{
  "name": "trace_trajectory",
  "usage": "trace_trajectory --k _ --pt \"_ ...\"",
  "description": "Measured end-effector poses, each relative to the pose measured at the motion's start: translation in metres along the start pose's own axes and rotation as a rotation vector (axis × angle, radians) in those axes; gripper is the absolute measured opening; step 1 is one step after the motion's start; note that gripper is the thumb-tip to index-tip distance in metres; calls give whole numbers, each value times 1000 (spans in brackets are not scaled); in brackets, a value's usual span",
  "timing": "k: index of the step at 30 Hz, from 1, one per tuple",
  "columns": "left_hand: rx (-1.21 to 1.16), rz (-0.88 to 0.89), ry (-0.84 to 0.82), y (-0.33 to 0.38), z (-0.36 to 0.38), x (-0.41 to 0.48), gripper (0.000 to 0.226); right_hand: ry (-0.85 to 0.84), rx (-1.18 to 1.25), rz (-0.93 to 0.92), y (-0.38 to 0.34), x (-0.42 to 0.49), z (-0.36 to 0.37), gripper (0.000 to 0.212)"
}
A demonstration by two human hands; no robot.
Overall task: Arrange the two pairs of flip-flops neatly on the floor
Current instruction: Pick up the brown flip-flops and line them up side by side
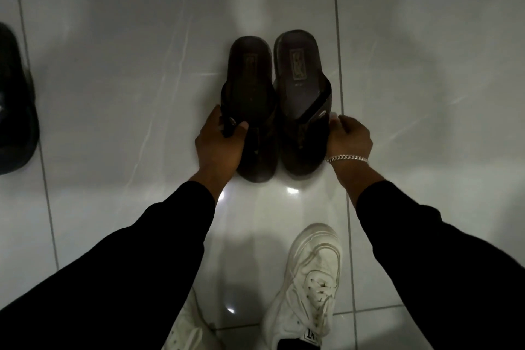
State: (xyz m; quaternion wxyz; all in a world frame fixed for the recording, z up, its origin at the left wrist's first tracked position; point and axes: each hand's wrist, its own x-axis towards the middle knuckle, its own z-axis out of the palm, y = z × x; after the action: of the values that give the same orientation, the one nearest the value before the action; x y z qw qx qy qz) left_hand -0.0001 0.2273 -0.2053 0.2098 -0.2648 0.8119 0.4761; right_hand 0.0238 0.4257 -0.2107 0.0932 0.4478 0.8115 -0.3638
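Two dark brown flip-flops lie side by side on the white tiled floor, toes pointing toward me. My left hand [218,142] grips the strap and outer edge of the left flip-flop [250,88]. On the outer edge of the right flip-flop [301,79] rest the fingertips of my right hand [349,136], which wears a silver bracelet. The two soles touch along their inner sides. Another dark flip-flop [14,105] lies at the far left edge, partly cut off by the frame.
My white sneakers [309,284] stand on the floor just below the pair, between my black sleeves. Glossy white tiles [127,65] with grey grout lines stretch all around. A dark strip runs along the top edge.
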Motion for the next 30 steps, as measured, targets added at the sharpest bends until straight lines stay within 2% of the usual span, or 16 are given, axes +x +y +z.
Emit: trace_trajectory --k 3,6,8,11,16,24,30 --pt "34 25 -52 1 -1 2 44 -14 -5 -8 12 -10 1 28" --pt "44 32 -86 6 1 12 53 0 15 7 14 0 -4 33" --pt "5 7 -77 9 3 18 59 13 15 12 11 12 -9 35" --pt "-34 -18 -33 9 9 20 57 36 31 42 1 33 -16 30" --pt "-49 -47 -26 14 14 34 53 -66 66 30 -20 64 -16 27" --pt "-121 27 -52 40 16 58 48 -74 124 -3 -45 87 -11 29" --pt "-187 38 -94 94 19 92 18 -88 160 -27 -99 133 -9 30"
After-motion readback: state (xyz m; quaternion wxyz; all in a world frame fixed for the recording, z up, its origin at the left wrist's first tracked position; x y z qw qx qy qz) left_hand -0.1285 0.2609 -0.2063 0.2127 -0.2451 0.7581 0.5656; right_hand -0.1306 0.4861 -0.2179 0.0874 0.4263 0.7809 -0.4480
